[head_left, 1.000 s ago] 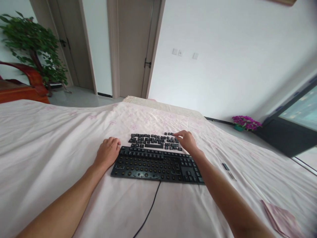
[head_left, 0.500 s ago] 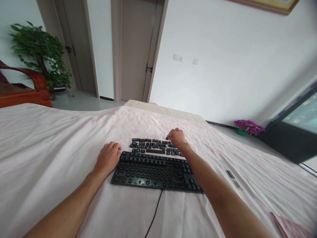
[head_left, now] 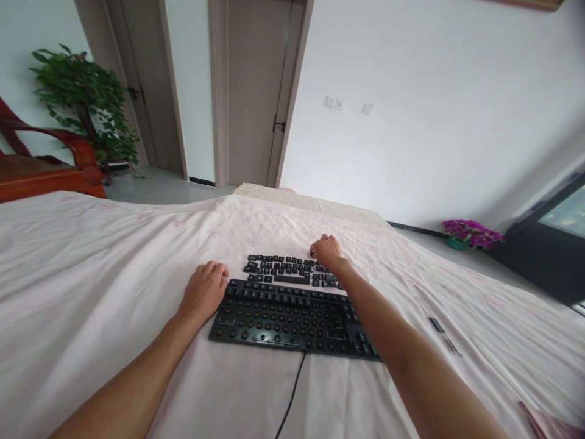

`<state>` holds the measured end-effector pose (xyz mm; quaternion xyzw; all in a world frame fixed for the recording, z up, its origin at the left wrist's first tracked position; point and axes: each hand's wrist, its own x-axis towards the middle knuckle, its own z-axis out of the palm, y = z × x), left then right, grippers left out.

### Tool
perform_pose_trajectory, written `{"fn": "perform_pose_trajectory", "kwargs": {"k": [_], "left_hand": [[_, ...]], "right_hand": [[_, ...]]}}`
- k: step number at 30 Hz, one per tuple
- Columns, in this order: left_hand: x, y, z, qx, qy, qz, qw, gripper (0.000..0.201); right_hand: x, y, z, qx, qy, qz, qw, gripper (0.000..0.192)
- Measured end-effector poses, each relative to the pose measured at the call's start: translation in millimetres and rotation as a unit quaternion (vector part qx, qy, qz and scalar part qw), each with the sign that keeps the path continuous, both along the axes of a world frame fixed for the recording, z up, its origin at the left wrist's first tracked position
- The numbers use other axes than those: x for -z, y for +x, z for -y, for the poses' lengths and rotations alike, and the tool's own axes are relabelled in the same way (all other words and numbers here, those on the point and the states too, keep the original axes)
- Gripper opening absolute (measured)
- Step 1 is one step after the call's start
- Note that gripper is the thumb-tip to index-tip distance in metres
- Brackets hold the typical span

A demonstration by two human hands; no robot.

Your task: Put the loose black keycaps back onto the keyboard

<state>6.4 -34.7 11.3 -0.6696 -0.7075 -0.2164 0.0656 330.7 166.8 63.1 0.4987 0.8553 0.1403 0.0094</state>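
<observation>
A black keyboard (head_left: 274, 323) lies on the pink sheet, many of its keys bare of caps. Beyond it, loose black keycaps (head_left: 292, 279) are laid out in rows. My left hand (head_left: 208, 286) rests at the keyboard's upper left corner, its fingers loosely curled and nothing visible in them. Over the far right end of the loose keycaps, my right hand (head_left: 326, 247) pinches a small dark keycap (head_left: 312, 253), mostly covered by the fingers. My right forearm hides part of the keyboard's right side.
A thin tool with a black handle (head_left: 437, 324) lies on the sheet to the right. The keyboard's cable (head_left: 292, 390) runs toward me. Pink cloth (head_left: 543, 421) sits at the lower right. Farther off stand a wooden chair (head_left: 82, 155) and purple flowers (head_left: 470, 233).
The whole view has shifted slightly. The fingers of my right hand now cover more of the dark keycap at the far right end of the rows. My left hand stays by the keyboard corner.
</observation>
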Motion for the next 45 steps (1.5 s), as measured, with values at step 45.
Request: {"fn": "perform_pose_trajectory", "kwargs": {"k": [45], "left_hand": [[0.4, -0.5, 0.2, 0.001, -0.004, -0.010, 1.000, 0.017]], "right_hand": [[-35.5, -14.9, 148.5, -0.092, -0.356, -0.747, 0.554, 0.028]]}}
